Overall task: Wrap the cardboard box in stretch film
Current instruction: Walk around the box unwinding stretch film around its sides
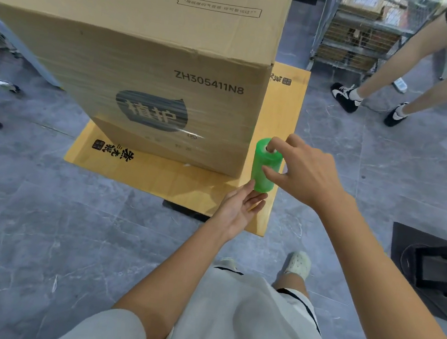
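The film roll (265,169) is gripped by the right hand (306,171) (a finger in its core) beside the cardboard box (146,54). The left hand (240,208) is held open beneath.

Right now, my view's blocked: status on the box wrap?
Right hand grips green film roll, left hand open under it. Cardboard box partly filmed. Second person stands nearby, right.

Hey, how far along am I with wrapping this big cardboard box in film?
Partway. Done: film layers streak across the front of the cardboard box. In hand: your right hand pinches the green roll at the box's near corner, with the left hand open under it. To do: the front's bottom strip looks bare, and I can't make out film on top.
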